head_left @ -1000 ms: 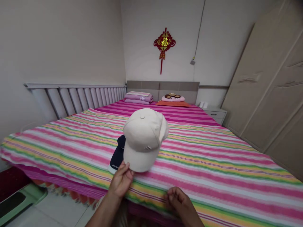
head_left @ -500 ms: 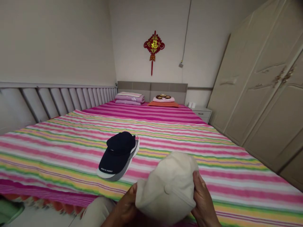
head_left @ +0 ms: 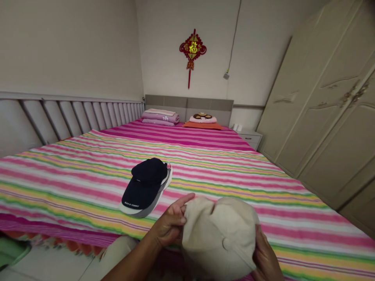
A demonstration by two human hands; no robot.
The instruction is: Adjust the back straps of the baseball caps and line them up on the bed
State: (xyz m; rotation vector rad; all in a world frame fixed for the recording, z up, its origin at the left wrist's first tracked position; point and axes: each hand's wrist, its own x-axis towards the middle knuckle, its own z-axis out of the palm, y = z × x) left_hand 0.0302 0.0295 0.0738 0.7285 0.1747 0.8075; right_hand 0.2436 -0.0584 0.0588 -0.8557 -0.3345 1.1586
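A cream baseball cap (head_left: 222,238) is held up in front of me, its button and crown facing me and the top slightly dented. My left hand (head_left: 172,222) grips its left edge, thumb against the fabric and index finger stretched out past it. On the cap's right side my right hand (head_left: 265,251) is closed, its fingertips partly hidden by the cap. Left of my hands, a navy cap (head_left: 149,175) with white lettering on the brim lies on top of a white-edged cap (head_left: 168,181) on the striped sheet (head_left: 96,171).
Folded purple bedding (head_left: 159,118) and a pink folded piece on an orange pillow (head_left: 202,125) lie by the headboard (head_left: 209,107). A grey bed rail (head_left: 70,117) runs along the left. At the right stand a nightstand (head_left: 249,138) and a wardrobe (head_left: 319,105).
The cream cap has shifted right and slightly down, its crown now dented. My left hand has moved up along its left edge, with the index finger extended. The caps on the bed stay put.
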